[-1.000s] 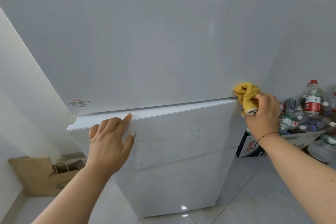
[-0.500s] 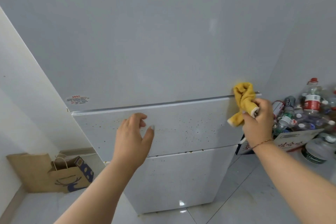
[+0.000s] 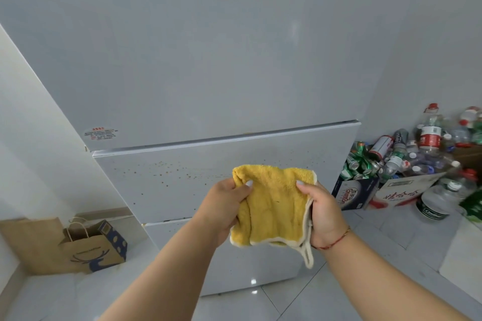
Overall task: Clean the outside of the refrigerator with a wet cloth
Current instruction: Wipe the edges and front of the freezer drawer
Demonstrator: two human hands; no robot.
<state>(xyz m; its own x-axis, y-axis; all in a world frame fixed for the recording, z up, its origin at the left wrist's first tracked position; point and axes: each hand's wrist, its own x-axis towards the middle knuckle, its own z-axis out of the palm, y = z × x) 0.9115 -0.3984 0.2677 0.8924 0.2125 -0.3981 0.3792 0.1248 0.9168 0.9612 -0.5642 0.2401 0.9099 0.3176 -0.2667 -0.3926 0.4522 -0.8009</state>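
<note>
From the head camera, both hands are up in front of the white refrigerator, stretching the yellow cloth flat between them: the left hand pinches its left edge with thumb over the top, and the right hand grips the right edge, a red string on that wrist. The cloth hangs clear of the speckled middle drawer, with brown paper bags on the floor at left and boxes of bottles and cans at right.
</note>
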